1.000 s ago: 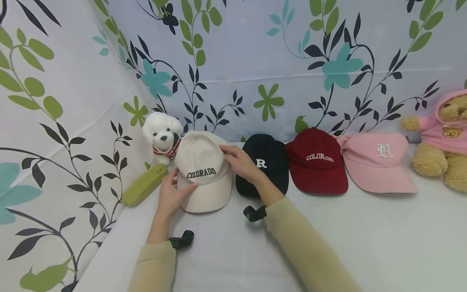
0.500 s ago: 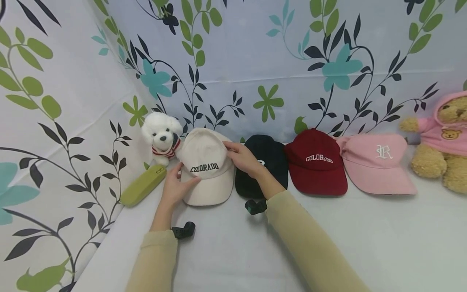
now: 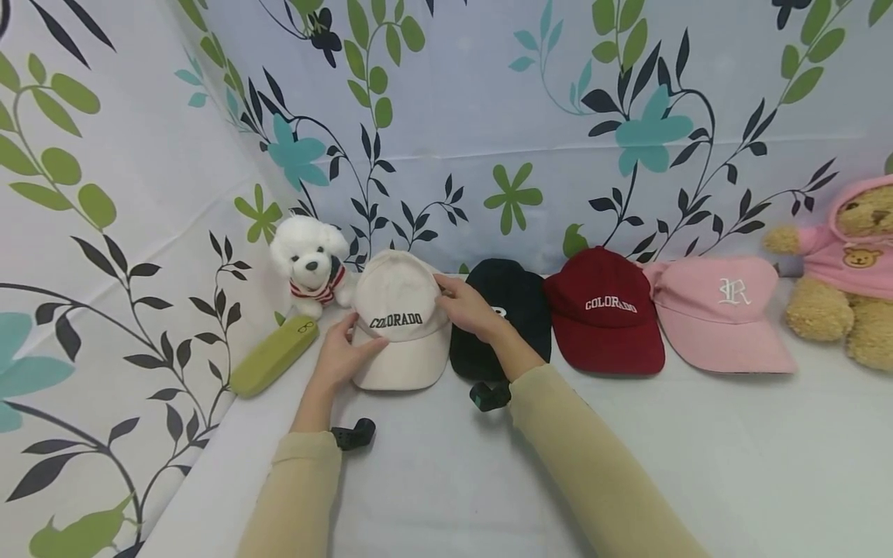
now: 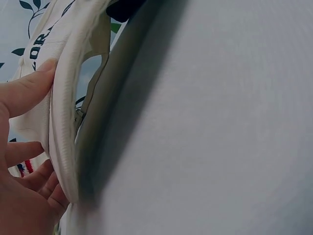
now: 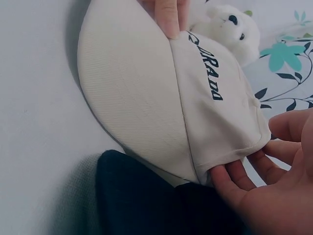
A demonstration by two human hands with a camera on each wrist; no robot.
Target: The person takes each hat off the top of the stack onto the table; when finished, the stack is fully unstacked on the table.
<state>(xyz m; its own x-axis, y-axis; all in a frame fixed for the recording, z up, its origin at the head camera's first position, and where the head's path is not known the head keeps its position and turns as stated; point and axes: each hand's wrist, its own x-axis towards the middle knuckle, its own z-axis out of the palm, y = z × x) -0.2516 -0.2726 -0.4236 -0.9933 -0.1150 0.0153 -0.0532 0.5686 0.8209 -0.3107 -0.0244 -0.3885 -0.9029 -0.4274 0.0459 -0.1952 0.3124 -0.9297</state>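
A cream baseball cap [image 3: 401,329] with dark COLORADO lettering faces the camera at the left end of a row of caps, its brim towards the front. My left hand [image 3: 342,353] grips its left side, with the thumb on the brim seam and the other fingers at the brim's edge. On the opposite side, my right hand [image 3: 474,310] holds the crown. In the right wrist view its fingertips [image 5: 234,171] tuck under the cap's side edge. Partly behind my right hand lies a black cap [image 3: 519,341] with a white R.
A maroon cap [image 3: 607,341] and a pink cap [image 3: 725,333] continue the row rightwards to a teddy bear [image 3: 851,260] in pink. Left of the cream cap are a white plush dog [image 3: 307,252] and a green glasses case [image 3: 275,356]. Patterned cloth [image 3: 446,101] hangs behind the white table [image 3: 432,473].
The cream cap has shifted right and slightly back, closer to the black cap, with both hands on it. My left hand has moved with it. The other things stay in place.
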